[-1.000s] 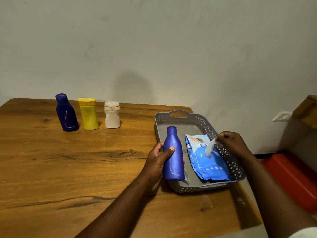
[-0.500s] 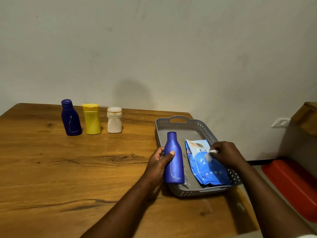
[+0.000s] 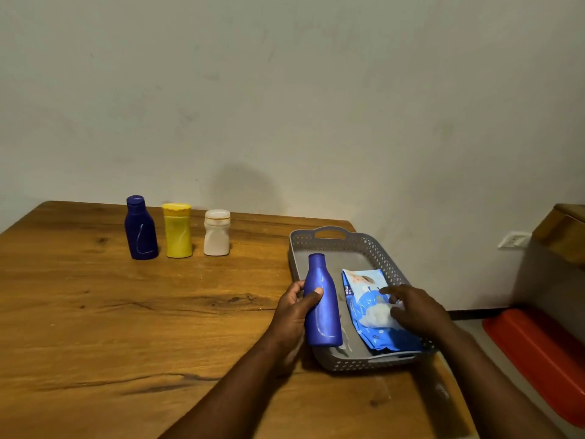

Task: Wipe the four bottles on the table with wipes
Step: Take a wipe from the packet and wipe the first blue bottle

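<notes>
The left hand (image 3: 296, 312) grips a blue bottle (image 3: 322, 301) upright; the right hand (image 3: 418, 307), fingers spread, rests on the wipes pack (image 3: 364, 299) in the tray (image 3: 335, 240) near the table's (image 3: 95, 312) right edge.

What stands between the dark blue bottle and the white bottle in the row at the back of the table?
In the head view, the yellow bottle stands upright between the dark blue bottle and the white bottle, apart from both.

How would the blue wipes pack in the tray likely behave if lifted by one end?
The wipes pack looks like soft, creased film, so it would probably sag. It lies flat in the grey tray, so rolling seems unlikely.
</notes>
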